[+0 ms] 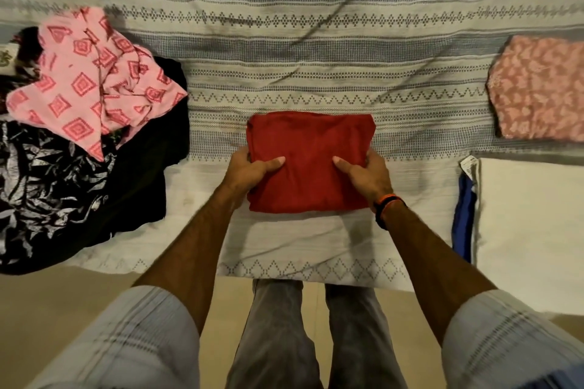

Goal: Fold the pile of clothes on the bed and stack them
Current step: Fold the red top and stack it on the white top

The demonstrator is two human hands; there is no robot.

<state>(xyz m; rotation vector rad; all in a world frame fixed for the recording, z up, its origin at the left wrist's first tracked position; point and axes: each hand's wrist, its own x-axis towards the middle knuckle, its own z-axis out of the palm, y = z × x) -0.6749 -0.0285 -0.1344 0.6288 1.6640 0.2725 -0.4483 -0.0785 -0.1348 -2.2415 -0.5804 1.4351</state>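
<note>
A folded red cloth garment (pixel 311 161), a thick rectangular bundle, lies on the grey-and-white striped woven bedspread (pixel 316 50) near the bed's front edge, straight ahead of the person. The left hand (pixel 249 172) grips the red garment's left side, thumb lying on top of the cloth and the other fingers curled out of sight beyond its edge. The right hand (pixel 366 172) grips the garment's right side in the same way, thumb on top pointing inward, fingers wrapped round the edge. A black-and-orange wristband (pixel 387 207) sits on the right wrist.

Well to the left of the red garment is the unfolded pile: a crumpled pink cloth with red diamond prints (pixel 91 79) lies on top of a black fabric with a pale leaf print (pixel 47 186), which spreads to the bed's front edge. Well to the right of the red garment, and farther back, a folded pink floral-print cloth (pixel 537 88) lies flat on the bedspread. To the right of the red garment and nearer the front edge lies a white pillow (pixel 531 224), with a strip of blue fabric (pixel 463 224) along its left side
</note>
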